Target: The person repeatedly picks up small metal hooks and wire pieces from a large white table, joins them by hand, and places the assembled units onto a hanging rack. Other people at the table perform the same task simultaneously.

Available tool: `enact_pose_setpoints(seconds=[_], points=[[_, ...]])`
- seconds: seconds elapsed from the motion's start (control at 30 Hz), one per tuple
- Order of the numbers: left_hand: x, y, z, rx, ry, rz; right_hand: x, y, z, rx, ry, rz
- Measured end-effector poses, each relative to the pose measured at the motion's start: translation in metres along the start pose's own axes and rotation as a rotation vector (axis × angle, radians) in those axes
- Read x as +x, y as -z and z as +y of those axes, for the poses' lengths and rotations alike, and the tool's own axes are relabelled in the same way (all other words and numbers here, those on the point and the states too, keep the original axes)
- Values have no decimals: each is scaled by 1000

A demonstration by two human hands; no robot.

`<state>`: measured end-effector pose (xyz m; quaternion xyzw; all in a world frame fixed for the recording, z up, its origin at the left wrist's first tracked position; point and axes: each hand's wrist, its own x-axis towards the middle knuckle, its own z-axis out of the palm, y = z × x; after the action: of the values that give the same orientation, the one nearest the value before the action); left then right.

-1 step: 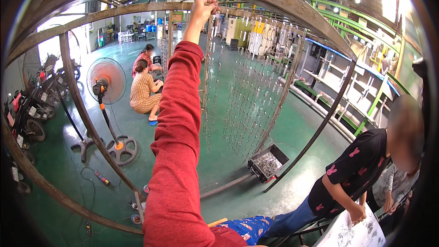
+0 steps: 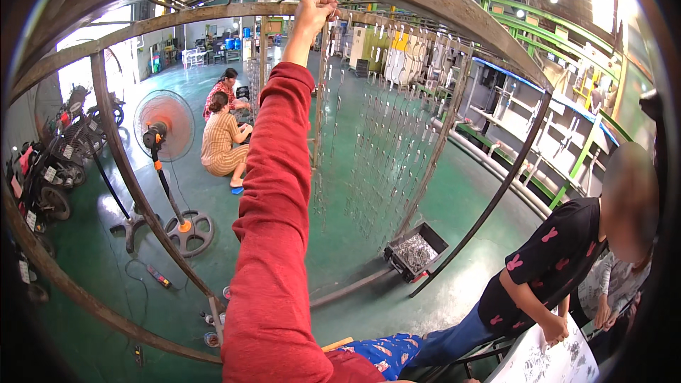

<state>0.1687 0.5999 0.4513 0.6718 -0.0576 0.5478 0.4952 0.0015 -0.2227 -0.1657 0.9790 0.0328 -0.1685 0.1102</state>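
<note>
Hanging metal hooks [image 2: 333, 25], small and silvery, dangled from the curved rusty steel bar [image 2: 213, 18] at twelve o'clock, where one raised hand [image 2: 314, 10] in a long red sleeve [image 2: 273, 227] pinched a hook at the bar; whether it was the left or right could not be told. No other hand of the wearer showed. Nothing had shifted from the previous view: arm and grip were unchanged. Long chains of hooks [image 2: 376, 142] draped below. At five o'clock sat a black box of metal parts [image 2: 415, 250]; at nine o'clock stood an orange pedestal fan [image 2: 164, 124].
</note>
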Motion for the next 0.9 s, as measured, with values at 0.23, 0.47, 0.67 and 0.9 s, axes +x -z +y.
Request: enact_pose_setpoints(seconds=[0.23,0.47,0.67,0.9], points=[[67,16,-37,213,2,-68,-15,46,-22,151,-98,159],[56,20,-14,360,55,-112,-34,76,-31,146,-5,261],[35,26,-18,69,-85,-24,-35,80,-34,147,-12,271],[-57,72,7,18,27,43,-35,75,-30,137,-12,256]])
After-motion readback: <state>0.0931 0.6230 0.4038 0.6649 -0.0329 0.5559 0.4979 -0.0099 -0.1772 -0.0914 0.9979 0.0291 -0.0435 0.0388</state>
